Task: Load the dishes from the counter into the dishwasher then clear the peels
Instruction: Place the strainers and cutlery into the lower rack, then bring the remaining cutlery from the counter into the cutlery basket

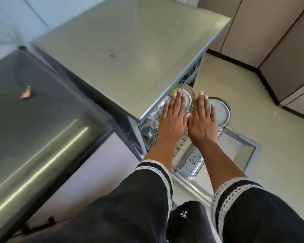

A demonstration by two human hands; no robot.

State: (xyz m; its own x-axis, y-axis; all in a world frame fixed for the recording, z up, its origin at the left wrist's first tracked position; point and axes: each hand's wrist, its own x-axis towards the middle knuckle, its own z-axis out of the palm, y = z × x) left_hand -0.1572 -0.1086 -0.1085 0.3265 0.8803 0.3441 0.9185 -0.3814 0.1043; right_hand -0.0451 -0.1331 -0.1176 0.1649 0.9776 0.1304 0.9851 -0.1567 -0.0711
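Grey-white plates sit in the pulled-out dishwasher rack (188,149): one plate (219,111) just right of the right hand (203,118), another plate (189,98) just beyond the fingertips of the left hand (174,116). Both hands flat, palms down, fingers straight & together, side by side w/ thumbs nearly touching, holding nothing. They hang over the rack; can't tell if they press on it or hover. Cups & small items (151,123) lie in the rack left of the left hand, partly under the counter edge. Rack's long axis runs away from the person, under the steel counter (130,50), so a push-in would go straight ahead along the fingers, both hands equally near. Dishes look loaded, as far as I can judge; counter top ahead shows no dishes. A small pinkish scrap (26,93), poss. a peel, lies on the dark surface (25,128) well off to the left of the left hand, so that hand is nearer for it. Blur makes the scrap hard to ID.
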